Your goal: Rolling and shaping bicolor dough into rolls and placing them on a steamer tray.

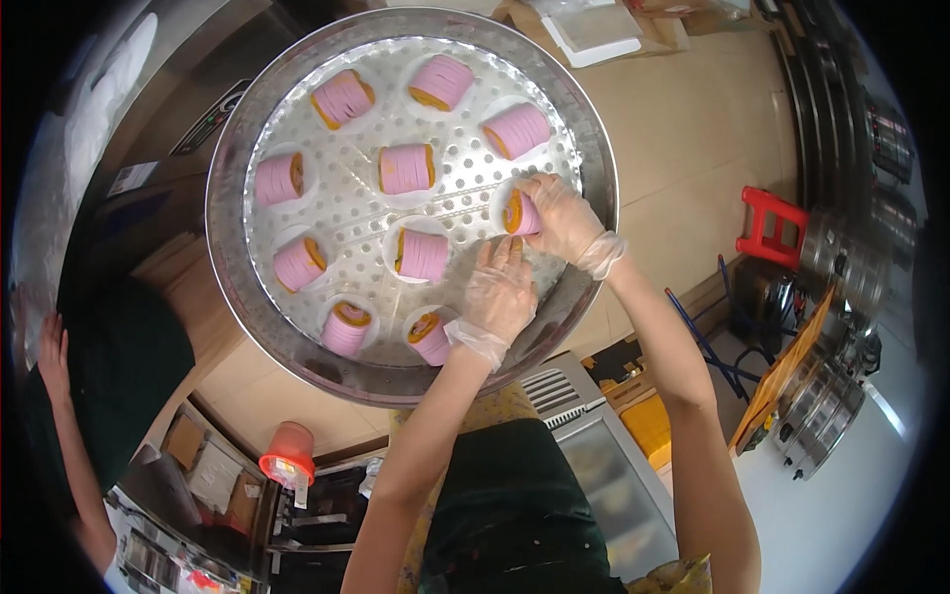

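Note:
A round metal steamer tray (224,259) with a perforated bottom holds several rolled buns, pink and slashed outside with orange showing at the ends. Most sit on white paper rounds. At the tray's right side, my right hand (566,224), in a clear plastic glove, grips a pink rolled bun (522,214) from above and the right. My left hand (498,305), gloved likewise, reaches in just below that bun with its fingers stretched toward the lower edge of its paper. Another bun (428,339) lies left of my left wrist, and a further bun (423,254) is left of my left fingers.
A light brown worktop (693,129) extends right of the tray, with a white scale-like device (594,32) at the back. A red stool (770,228) and stacked metal steamers (826,411) stand at right. Another person's arm (74,426) is at far left, near an orange-red bucket (288,452).

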`<action>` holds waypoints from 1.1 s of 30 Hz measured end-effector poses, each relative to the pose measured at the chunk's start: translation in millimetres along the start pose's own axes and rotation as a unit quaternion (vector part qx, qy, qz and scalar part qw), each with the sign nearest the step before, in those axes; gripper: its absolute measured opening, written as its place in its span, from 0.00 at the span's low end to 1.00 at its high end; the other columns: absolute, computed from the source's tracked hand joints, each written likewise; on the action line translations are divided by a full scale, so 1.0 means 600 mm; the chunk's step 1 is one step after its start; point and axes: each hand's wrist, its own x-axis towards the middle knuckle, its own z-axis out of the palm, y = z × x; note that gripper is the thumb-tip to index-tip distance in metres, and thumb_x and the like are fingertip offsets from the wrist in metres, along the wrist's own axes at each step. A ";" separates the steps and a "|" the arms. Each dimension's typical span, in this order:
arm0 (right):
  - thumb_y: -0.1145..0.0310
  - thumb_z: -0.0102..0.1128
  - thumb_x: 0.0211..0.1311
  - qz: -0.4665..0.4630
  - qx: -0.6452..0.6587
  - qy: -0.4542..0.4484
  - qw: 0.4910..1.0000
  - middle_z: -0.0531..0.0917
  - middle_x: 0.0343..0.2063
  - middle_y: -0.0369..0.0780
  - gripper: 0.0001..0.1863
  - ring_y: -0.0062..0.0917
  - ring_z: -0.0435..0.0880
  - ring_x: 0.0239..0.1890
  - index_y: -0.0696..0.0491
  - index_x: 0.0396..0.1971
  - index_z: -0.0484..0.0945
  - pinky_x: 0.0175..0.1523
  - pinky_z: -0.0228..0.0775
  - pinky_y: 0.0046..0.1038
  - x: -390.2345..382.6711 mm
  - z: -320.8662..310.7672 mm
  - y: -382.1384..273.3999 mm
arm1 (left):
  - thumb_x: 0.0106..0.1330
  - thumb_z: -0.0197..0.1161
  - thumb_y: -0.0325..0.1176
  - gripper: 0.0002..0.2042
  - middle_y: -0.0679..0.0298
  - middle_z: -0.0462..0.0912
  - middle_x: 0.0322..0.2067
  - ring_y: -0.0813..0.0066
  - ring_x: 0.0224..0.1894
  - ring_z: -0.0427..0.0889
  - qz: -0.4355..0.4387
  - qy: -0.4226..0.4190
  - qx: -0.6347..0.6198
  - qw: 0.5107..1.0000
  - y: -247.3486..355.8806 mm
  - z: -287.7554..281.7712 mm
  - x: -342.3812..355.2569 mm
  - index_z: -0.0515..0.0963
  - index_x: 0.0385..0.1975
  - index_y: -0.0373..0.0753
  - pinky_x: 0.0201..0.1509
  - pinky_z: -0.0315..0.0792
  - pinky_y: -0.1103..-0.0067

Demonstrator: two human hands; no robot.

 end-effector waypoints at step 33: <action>0.79 0.70 0.49 0.073 0.099 0.080 0.989 0.75 0.60 0.45 0.38 0.42 0.73 0.63 0.55 0.64 0.68 0.68 0.67 0.37 -0.065 -0.103 -0.014 | 0.60 0.60 0.19 0.19 0.51 0.80 0.52 0.51 0.56 0.77 -0.170 0.178 -0.311 0.918 -0.008 -0.131 -0.093 0.76 0.52 0.37 0.60 0.71 0.63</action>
